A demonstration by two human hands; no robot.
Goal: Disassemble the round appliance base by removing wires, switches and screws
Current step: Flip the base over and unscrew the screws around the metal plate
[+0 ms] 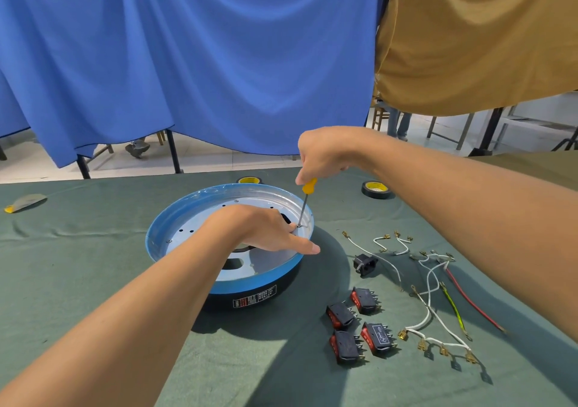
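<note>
Nearest, two bare forearms reaching in from the bottom edge. Low right on the green-covered bench (93,250): four black switches (359,325) with red faces, already out. Beside them, loose wires (434,297), white, red and yellow-green, with brass terminals. Just past these, a small black socket (364,263). Centre: round base (250,285), blue wall, black skirt, silvery plate inside with holes, flat on the bench just left of the parts. Left grip (266,231) laid palm-down across the base, thumb straight over the near right rim, fingertips crowded at a screw (299,225) by the far right rim; pinching it or only steadying, cannot tell. Screwdriver (308,197) near upright, tip down at that screw, yellow handle wrapped tight in right grip (322,153) from above. Base probably light and stiff, thin metal, apt to turn or slide on the cloth under torque. Best braced by pressing down on the rim or clasping the outer wall, minding the thin edge. Screw tiny, easily dropped. Farther back, tape rolls (377,189). Behind, blue cloth (187,62) and tan cloth (469,47) hanging.
</note>
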